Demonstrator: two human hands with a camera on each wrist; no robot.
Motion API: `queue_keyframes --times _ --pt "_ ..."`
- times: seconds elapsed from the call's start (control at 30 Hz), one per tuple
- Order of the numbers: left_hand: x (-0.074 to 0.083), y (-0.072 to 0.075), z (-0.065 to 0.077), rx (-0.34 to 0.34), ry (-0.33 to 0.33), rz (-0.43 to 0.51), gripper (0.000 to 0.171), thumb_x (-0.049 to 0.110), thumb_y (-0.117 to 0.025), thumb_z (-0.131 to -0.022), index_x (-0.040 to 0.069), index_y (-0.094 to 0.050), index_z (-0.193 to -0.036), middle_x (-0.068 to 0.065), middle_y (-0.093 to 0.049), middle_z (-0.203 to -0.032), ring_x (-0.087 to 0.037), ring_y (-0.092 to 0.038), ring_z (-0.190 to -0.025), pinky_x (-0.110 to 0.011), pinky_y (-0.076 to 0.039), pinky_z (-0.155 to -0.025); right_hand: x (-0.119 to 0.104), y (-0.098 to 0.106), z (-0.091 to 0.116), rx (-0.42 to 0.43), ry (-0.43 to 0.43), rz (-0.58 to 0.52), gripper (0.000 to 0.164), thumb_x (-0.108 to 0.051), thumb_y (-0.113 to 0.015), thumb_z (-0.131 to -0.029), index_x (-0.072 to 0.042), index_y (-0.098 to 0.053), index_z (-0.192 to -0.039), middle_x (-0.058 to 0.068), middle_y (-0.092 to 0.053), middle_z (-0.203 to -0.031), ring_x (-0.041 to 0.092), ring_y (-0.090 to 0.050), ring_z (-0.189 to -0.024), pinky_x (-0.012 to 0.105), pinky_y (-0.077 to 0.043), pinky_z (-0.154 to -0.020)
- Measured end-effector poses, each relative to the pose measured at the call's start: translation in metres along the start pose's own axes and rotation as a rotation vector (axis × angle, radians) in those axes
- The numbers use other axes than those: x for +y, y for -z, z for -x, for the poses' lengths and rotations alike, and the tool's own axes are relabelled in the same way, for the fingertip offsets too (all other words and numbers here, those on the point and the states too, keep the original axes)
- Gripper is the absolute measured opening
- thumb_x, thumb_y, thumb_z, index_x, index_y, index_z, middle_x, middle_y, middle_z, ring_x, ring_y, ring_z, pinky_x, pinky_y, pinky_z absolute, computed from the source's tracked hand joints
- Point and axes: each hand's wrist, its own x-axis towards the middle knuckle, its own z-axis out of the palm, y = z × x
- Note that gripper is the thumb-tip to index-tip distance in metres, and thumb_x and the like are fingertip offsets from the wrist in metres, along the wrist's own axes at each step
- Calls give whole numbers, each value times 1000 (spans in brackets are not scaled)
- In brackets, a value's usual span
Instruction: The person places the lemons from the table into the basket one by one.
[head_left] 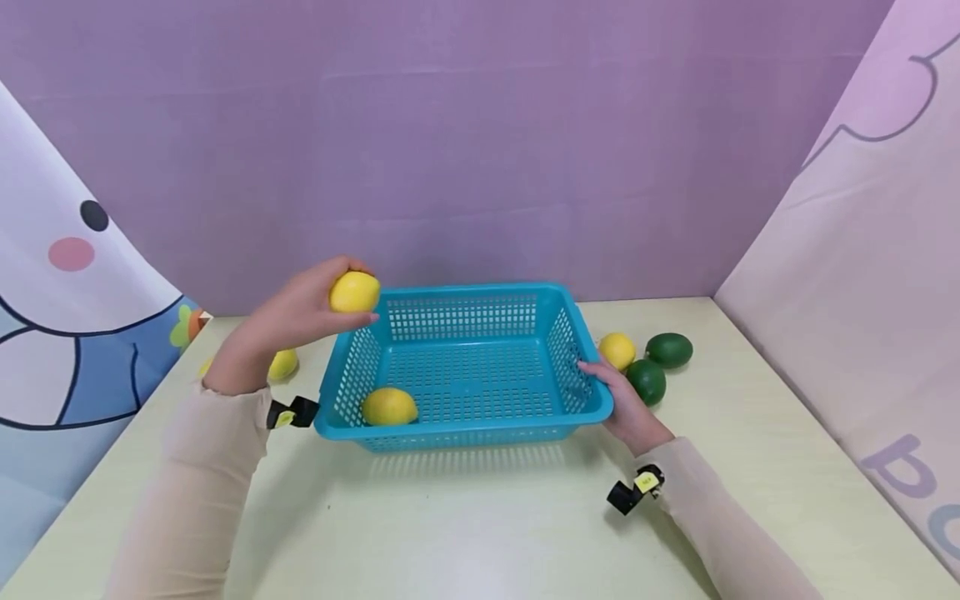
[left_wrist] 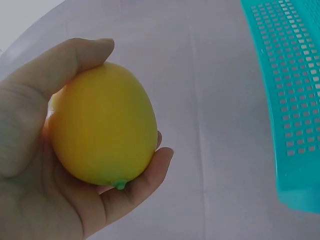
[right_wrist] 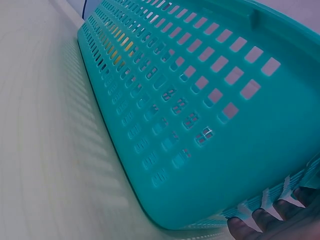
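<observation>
My left hand (head_left: 296, 310) grips a yellow lemon (head_left: 355, 292), raised near the back left corner of a blue plastic basket (head_left: 480, 430). In the left wrist view, thumb and fingers curl round this lemon (left_wrist: 105, 125), its green tip facing down. Another lemon (head_left: 389, 407) lies inside the basket at the front left. On the basket's right end, my right hand (head_left: 628, 410) holds the side, a digit over the rim. Several fingertips (right_wrist: 240, 228) touch the basket's perforated end wall in the right wrist view; the rest of that hand is mostly out of frame.
Right of the basket, a lemon (head_left: 617, 350) and two dark green fruits, one at the back (head_left: 669, 350) and one nearer (head_left: 647, 382), lie on the pale table (head_left: 465, 533). Behind my left wrist is a partly hidden lemon (head_left: 283, 365). A purple cloth (head_left: 480, 150) hangs behind.
</observation>
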Motion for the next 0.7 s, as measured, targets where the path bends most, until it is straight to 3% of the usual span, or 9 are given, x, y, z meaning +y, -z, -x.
queue_keyframes --times 0.3,0.7 --pt "13 -6 -19 -57 -23 18 44 17 -71 -83 8 -48 -119 -9 -53 -99 -25 -50 -82 -35 -48 -67 0 2 1 16 -5 13 66 -19 -32 -99 -18 8 -152 14 0 -156 41 -11 -140 57 -16 -111" --pt "16 -26 -46 -141 -50 9 44 20 -73 -82 9 -50 -118 -7 -55 -100 -24 -51 -84 -35 -47 -68 1 2 -2 -22 11 32 66 -19 -32 -99 -20 8 -152 15 -1 -157 41 -10 -140 58 -17 -110"
